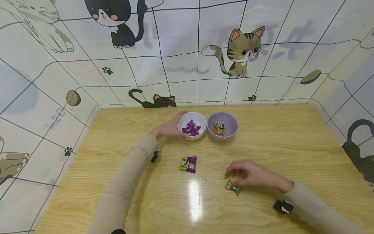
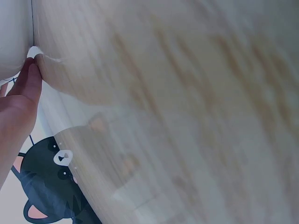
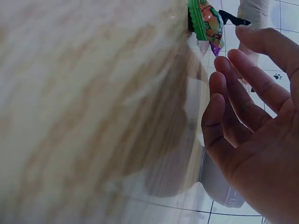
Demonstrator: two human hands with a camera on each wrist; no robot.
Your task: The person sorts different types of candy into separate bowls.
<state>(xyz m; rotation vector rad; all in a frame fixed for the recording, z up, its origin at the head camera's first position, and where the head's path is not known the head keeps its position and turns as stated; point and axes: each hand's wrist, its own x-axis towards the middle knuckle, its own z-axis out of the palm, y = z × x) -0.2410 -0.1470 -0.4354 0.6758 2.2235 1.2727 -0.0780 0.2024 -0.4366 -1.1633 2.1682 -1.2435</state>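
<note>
My left hand [image 1: 170, 127] holds the white bowl [image 1: 201, 134] from its left side, thumb at the near side and fingers at the far side. Purple-wrapped candies [image 1: 188, 129] lie inside that bowl. Over the table's right part, my right hand [image 1: 251, 174] hovers with bent fingers apart and nothing between them. Close to its thumb lies a green-and-orange wrapped candy [image 1: 233, 188], seen also as a green-edged candy [image 3: 205, 21] in the right wrist view. Only part of the left hand [image 2: 21, 105] shows in the left wrist view, against the bowl's side [image 2: 14, 37].
Right of the white bowl stands a purple bowl [image 1: 230, 130] with orange-and-green candies [image 1: 219, 130] in it. Nearer, a small green-and-orange candy [image 1: 183, 163] lies beside a purple candy [image 1: 191, 164] on the wooden table [image 1: 277, 139]. Cat-print walls [image 1: 181, 78] enclose the table's back and sides.
</note>
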